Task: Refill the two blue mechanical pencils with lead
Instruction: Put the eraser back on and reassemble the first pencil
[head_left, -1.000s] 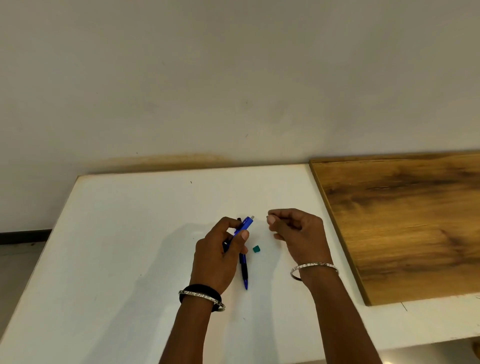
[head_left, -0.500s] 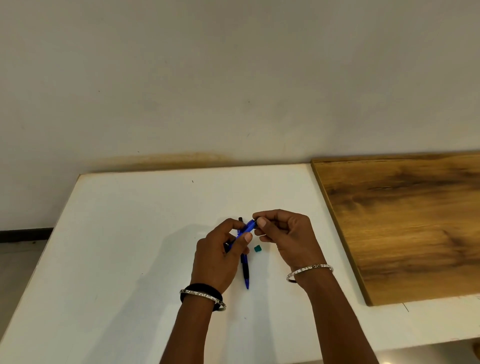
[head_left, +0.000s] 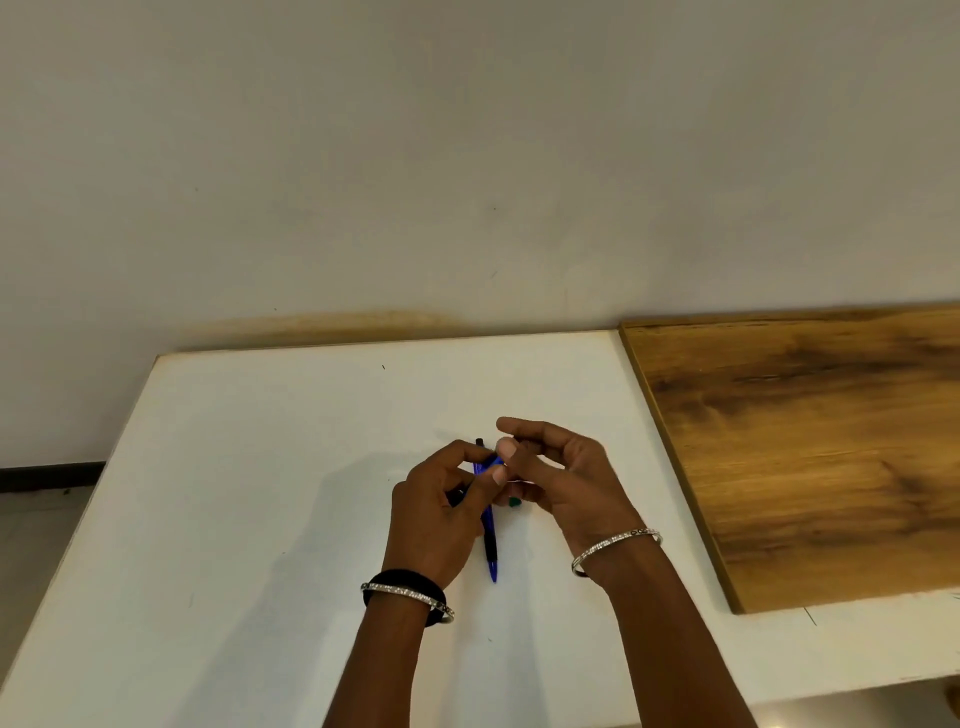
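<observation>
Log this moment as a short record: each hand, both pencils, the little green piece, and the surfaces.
left hand: grips the held blue mechanical pencil, tilted
right hand: pinches at that pencil's upper end; lead too thin to see
second blue mechanical pencil: lies flat on the white table, between the hands
small green piece: on the table, beside the right hand
brown wooden board: at the table's right side

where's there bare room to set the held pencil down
Bare: the white table left of the left hand, the strip between hands and wall, and the wooden board. Crowded: between it and the right hand, where the second pencil and green piece lie.
</observation>
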